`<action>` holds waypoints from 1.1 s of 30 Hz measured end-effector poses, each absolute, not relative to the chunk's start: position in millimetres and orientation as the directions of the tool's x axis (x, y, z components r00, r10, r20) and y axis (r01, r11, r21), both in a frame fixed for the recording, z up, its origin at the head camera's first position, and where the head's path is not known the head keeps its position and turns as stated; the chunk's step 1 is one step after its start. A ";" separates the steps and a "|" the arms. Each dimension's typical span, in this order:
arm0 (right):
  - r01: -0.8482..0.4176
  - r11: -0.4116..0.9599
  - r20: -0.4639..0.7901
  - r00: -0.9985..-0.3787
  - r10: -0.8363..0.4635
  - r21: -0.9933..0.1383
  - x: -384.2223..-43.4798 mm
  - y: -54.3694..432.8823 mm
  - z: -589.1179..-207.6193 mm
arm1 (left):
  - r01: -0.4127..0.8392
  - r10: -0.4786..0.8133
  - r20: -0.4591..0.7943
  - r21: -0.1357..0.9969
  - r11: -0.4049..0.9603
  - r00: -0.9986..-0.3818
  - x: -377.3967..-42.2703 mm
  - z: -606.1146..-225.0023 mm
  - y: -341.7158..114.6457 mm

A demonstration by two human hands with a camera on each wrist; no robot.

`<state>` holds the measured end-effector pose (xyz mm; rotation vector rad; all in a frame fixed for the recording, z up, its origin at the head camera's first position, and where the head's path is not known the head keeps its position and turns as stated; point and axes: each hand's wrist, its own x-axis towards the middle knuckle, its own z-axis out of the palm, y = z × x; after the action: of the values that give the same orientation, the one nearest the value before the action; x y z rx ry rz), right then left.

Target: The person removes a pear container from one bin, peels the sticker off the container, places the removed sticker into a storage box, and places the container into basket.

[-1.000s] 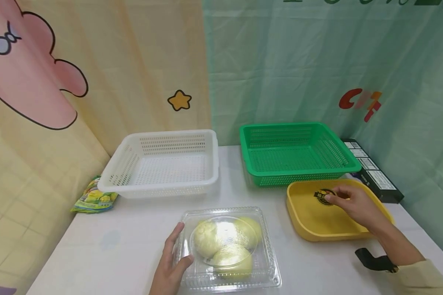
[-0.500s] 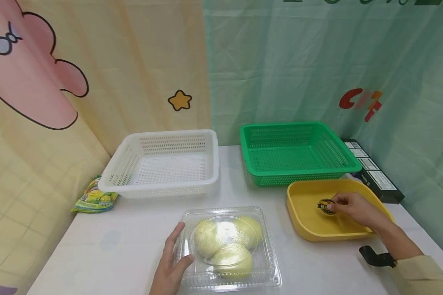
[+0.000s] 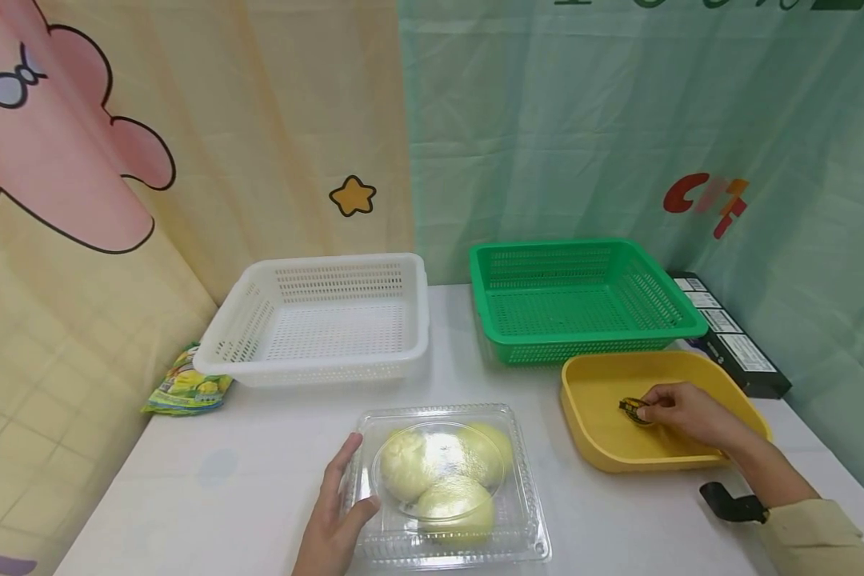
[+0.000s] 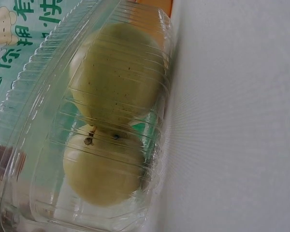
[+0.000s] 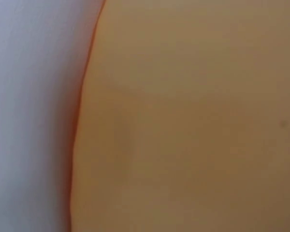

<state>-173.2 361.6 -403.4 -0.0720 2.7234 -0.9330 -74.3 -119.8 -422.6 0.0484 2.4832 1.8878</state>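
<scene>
A clear plastic clamshell box stands at the front of the table, with pale yellow-green round fruits under its lid. My left hand rests along the box's left side, its thumb on the lid edge and a finger near the back corner. In the left wrist view the fruits show through the ribbed side wall. On the right, my right hand pinches a small round black-and-yellow sticker over the yellow tray. The right wrist view holds only the tray's blurred wall.
Behind stand a white perforated basket and a green one. A colourful packet lies at the far left. Black boxes with white labels line the right edge by the curtain.
My right hand has lowered the sticker slightly toward the tray's floor and tilted it, so its face shows more edge-on. The left hand and the box stay put.
</scene>
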 end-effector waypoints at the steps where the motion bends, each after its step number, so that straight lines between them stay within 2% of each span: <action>1: 0.035 0.799 -0.224 -0.967 -0.125 -0.600 -173.3 361.7 -403.5 | 0.011 0.040 0.001 0.964 0.266 -0.999 -74.4 -422.7 -119.9; 9: -0.008 0.856 -0.175 -0.978 -0.115 -0.517 -175.1 364.2 -407.3 | 0.027 0.047 0.015 0.966 0.259 -0.999 -74.6 -423.7 -120.4; 23: -0.041 0.866 -0.117 -0.987 -0.113 -0.498 -174.5 371.9 -405.0 | 0.015 0.052 0.002 0.969 0.246 -0.999 -74.2 -423.6 -120.3; 33: -0.061 0.881 -0.046 -0.995 -0.093 -0.470 -164.7 362.3 -383.3 | 0.018 0.057 0.003 0.966 0.258 -0.998 -74.5 -422.6 -120.6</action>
<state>-164.7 362.3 -383.3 -0.1217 2.9814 -0.7411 -74.5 -120.6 -422.6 0.0736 2.4664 1.8924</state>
